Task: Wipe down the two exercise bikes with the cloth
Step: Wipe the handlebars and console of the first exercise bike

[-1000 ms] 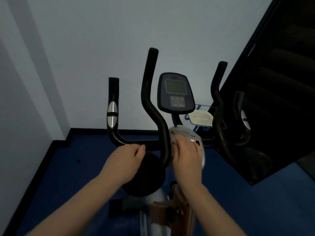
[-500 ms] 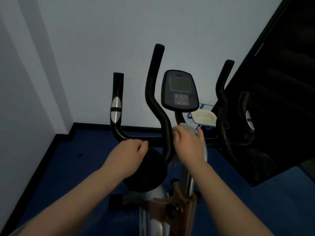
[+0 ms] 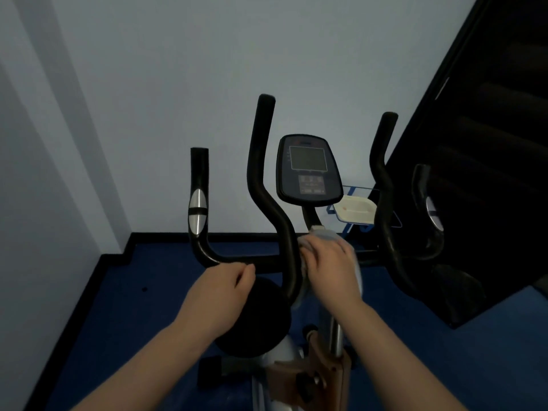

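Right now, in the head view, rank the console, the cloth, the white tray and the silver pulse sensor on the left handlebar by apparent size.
1. Console, clearly largest.
2. Cloth or white tray: unsure, since the right hand covers most of the cloth.
3. Silver pulse sensor, smallest.

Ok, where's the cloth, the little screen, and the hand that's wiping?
cloth [image 3: 324, 234]: head view, on its pale top edge above the knuckles.
screen [image 3: 308, 158]: head view, middle of the console display.
right hand [image 3: 329, 262]: head view, back of the hand.
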A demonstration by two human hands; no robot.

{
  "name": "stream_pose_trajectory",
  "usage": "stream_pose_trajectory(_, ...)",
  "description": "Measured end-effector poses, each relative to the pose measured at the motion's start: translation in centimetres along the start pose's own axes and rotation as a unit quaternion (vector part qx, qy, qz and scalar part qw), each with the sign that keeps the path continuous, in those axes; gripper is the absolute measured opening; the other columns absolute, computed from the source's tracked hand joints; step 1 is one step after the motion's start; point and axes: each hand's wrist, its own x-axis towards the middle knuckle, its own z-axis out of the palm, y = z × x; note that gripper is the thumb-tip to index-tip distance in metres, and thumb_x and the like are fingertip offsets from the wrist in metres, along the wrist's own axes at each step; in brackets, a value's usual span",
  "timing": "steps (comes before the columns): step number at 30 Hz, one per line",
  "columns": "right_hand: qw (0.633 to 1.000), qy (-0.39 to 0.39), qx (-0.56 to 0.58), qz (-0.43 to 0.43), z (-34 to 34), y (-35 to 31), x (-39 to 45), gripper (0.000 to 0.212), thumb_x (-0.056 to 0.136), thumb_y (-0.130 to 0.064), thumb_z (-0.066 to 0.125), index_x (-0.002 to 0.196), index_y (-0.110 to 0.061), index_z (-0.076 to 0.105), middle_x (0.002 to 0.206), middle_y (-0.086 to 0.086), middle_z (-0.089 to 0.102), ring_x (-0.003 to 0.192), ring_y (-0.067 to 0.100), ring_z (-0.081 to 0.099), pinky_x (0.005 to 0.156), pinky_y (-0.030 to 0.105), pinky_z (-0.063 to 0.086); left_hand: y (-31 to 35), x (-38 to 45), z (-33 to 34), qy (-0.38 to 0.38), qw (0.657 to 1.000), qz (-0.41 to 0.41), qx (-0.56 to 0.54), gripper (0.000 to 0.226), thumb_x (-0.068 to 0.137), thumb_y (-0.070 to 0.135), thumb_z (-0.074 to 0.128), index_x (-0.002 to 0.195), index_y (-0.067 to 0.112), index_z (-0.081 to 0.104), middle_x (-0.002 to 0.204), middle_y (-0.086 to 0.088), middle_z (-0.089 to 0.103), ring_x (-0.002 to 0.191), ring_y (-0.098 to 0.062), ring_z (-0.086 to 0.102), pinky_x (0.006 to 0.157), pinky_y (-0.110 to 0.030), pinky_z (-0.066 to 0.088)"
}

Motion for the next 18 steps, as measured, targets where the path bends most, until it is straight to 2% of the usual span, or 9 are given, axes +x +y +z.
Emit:
stream_pose_trajectory(2, 0.995, 0.005, 0.095, 0.014, -1.4, 0.2, -0.2, 0.020, 0.096, -0.015, 0.055, 0.103, -0.027, 0.070, 0.095, -0.006, 0.069, 0.093, 0.013, 0.061, 0.090, 0.039, 0.048, 0.2, -0.3, 0.1, 0.028, 0.999, 0.018, 0.011, 0.039, 0.098, 0.034, 0.047, 0.065, 0.015, 0.057, 0.064, 0.005, 0.056, 0.055, -0.005, 0.050, 0.058, -0.032, 0.044)
stream_pose_trajectory(4, 0.981, 0.026, 0.185, 0.047, -3.1, -0.7, -0.2, 0.020, 0.097, -0.017, 0.054, 0.105, -0.029, 0.067, 0.096, -0.009, 0.068, 0.093, 0.009, 0.062, 0.082, 0.033, 0.053, 0.6, -0.7, -0.1, 0.101, 0.992, 0.073, 0.000, 0.022, 0.094, 0.029, 0.052, 0.077, 0.025, 0.066, 0.079, 0.011, 0.061, 0.072, -0.005, 0.058, 0.067, -0.027, 0.049)
stream_pose_trajectory(7, 0.965, 0.084, 0.249, 0.021, -4.1, -2.5, 0.4, 0.021, 0.096, -0.018, 0.056, 0.111, -0.030, 0.066, 0.100, -0.015, 0.067, 0.095, -0.001, 0.061, 0.082, 0.024, 0.052, 0.4, 0.2, -1.1, 0.194, 0.966, 0.171, -0.015, 0.015, 0.093, 0.019, 0.056, 0.089, 0.026, 0.069, 0.086, 0.020, 0.063, 0.082, -0.004, 0.060, 0.068, -0.017, 0.046)
stream_pose_trajectory(9, 0.963, 0.067, 0.261, -0.007, -3.7, -3.8, 1.0, 0.024, 0.094, -0.023, 0.060, 0.116, -0.033, 0.063, 0.106, -0.017, 0.065, 0.100, -0.003, 0.059, 0.088, 0.026, 0.051, -0.6, 1.8, -2.1, 0.224, 0.957, 0.186, -0.018, 0.016, 0.093, 0.013, 0.057, 0.093, 0.025, 0.069, 0.089, 0.021, 0.063, 0.082, -0.005, 0.060, 0.068, -0.017, 0.047)
stream_pose_trajectory(10, 0.968, 0.029, 0.250, -0.023, -3.1, -4.3, 1.3, 0.025, 0.093, -0.026, 0.061, 0.117, -0.034, 0.061, 0.109, -0.019, 0.064, 0.103, -0.008, 0.055, 0.096, 0.031, 0.048, -1.1, 2.6, -2.7, 0.236, 0.954, 0.182, -0.015, 0.019, 0.093, 0.010, 0.058, 0.095, 0.026, 0.068, 0.092, 0.020, 0.063, 0.083, -0.003, 0.059, 0.070, -0.018, 0.047)
stream_pose_trajectory(11, 0.974, -0.012, 0.219, -0.050, -2.4, -4.5, 1.3, 0.024, 0.092, -0.030, 0.062, 0.116, -0.035, 0.062, 0.112, -0.021, 0.062, 0.104, -0.016, 0.050, 0.108, 0.036, 0.039, -1.7, 3.5, -3.2, 0.246, 0.953, 0.178, -0.005, 0.021, 0.093, 0.008, 0.058, 0.096, 0.026, 0.067, 0.096, 0.018, 0.064, 0.087, -0.001, 0.059, 0.075, -0.020, 0.048)
stream_pose_trajectory(13, 0.976, -0.068, 0.121, -0.166, -1.0, -4.2, 1.2, 0.027, 0.092, -0.042, 0.054, 0.116, -0.035, 0.064, 0.113, -0.023, 0.064, 0.102, -0.021, 0.046, 0.122, 0.039, 0.010, -3.5, 4.8, -4.1, 0.253, 0.949, 0.185, 0.032, 0.023, 0.092, 0.005, 0.058, 0.099, 0.023, 0.069, 0.111, 0.014, 0.065, 0.102, 0.002, 0.057, 0.090, -0.027, 0.048)
stream_pose_trajectory(15, 0.954, -0.132, 0.065, -0.262, -0.7, -3.0, 1.3, 0.037, 0.096, -0.049, 0.040, 0.125, -0.039, 0.059, 0.125, -0.023, 0.061, 0.117, -0.014, 0.047, 0.121, 0.035, -0.005, -5.5, 5.2, -4.4, 0.225, 0.946, 0.218, 0.080, 0.022, 0.092, 0.009, 0.056, 0.103, 0.019, 0.071, 0.125, 0.010, 0.060, 0.122, -0.003, 0.049, 0.103, -0.032, 0.042)
stream_pose_trajectory(18, 0.921, -0.222, 0.013, -0.319, -1.6, -0.7, 2.0, 0.049, 0.099, -0.051, 0.027, 0.147, -0.044, 0.033, 0.154, -0.023, 0.028, 0.143, -0.009, 0.012, 0.119, 0.034, -0.013, -7.8, 4.8, -4.0, 0.161, 0.948, 0.240, 0.129, 0.025, 0.096, 0.013, 0.052, 0.114, 0.016, 0.069, 0.144, 0.004, 0.048, 0.142, -0.013, 0.032, 0.113, -0.035, 0.030)
